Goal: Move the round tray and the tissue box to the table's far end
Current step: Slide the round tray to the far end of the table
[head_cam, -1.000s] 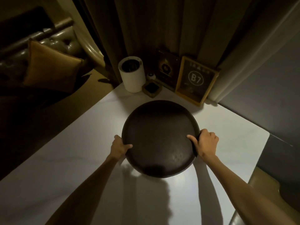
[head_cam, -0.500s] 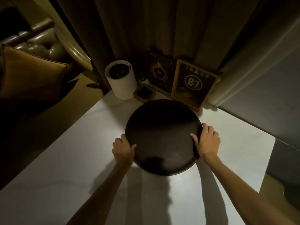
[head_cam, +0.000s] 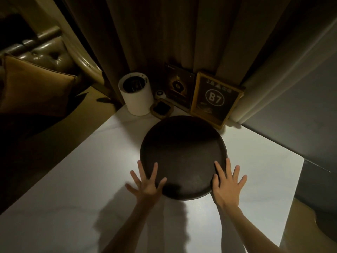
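- White cylindrical container [head_cam: 135,96], far table corner
- Small wooden dish [head_cam: 161,109] beside it
- Framed "B7" sign [head_cam: 215,99] against curtain [head_cam: 145,33]
- Cushion [head_cam: 34,84] on leather sofa [head_cam: 45,53]

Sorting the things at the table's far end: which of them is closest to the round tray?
The small wooden dish: it sits right at the round tray's far rim, between the white cylinder and the B7 sign.
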`<action>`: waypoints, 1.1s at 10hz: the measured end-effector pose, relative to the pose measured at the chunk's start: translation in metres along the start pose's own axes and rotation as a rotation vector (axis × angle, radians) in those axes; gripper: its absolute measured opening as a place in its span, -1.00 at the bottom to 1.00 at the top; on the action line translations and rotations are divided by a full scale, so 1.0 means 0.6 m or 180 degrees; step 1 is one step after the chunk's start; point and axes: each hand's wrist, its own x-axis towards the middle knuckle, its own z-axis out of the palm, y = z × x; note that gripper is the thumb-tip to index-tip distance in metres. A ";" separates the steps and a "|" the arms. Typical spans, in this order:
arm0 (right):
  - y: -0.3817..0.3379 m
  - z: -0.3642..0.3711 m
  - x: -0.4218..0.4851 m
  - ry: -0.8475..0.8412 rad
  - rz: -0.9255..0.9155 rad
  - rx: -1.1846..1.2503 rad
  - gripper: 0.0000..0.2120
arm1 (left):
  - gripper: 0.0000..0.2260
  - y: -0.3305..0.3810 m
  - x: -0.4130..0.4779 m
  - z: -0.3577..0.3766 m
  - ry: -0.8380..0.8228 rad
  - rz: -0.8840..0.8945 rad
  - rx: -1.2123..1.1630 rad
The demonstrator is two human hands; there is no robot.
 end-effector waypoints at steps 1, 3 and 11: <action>0.006 0.008 0.004 0.0006 0.0021 0.0002 -0.49 | -0.40 0.004 0.005 -0.005 0.0018 -0.0051 0.0247; 0.007 0.013 0.008 0.0032 0.0030 0.0011 -0.50 | -0.35 0.015 0.021 0.011 0.0542 -0.0468 0.0052; 0.022 -0.061 -0.102 -0.1239 -0.0532 0.0164 -0.38 | -0.18 -0.077 -0.098 -0.107 -0.1734 0.0115 -0.0742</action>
